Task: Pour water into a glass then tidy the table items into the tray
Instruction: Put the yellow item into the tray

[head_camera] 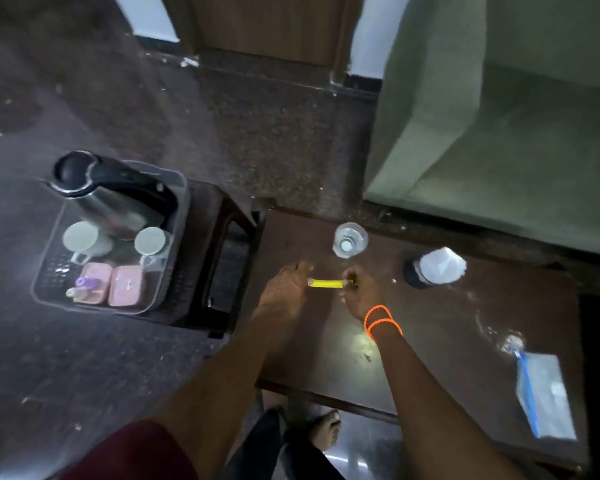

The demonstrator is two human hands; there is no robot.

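Spanning the lower right of the view, one dark wooden table (430, 341) carries both hands, and beside it to the left stands one clear plastic tray (179, 216) on a dark stool (219, 237). In the tray sit one steel kettle (104, 195), two pale cups (82, 239), two pink packets (125, 285) and one small purple-capped bottle (84, 284), all well to the left of the fingers. Well to the right of the fingers lies one packet with a blue strip (544, 396); nearer, up and to the right, one plastic bottle (433, 268) lies on its side. Just beyond the fingers stands one glass (350, 240), upright, close to but apart from them. The left hand (284, 292) and right hand (361, 292) each pinch one end of one yellow stick-like item (326, 283), which stretches level between the curled fingertips just above the tabletop. Two orange bands (381, 322) circle the right wrist.
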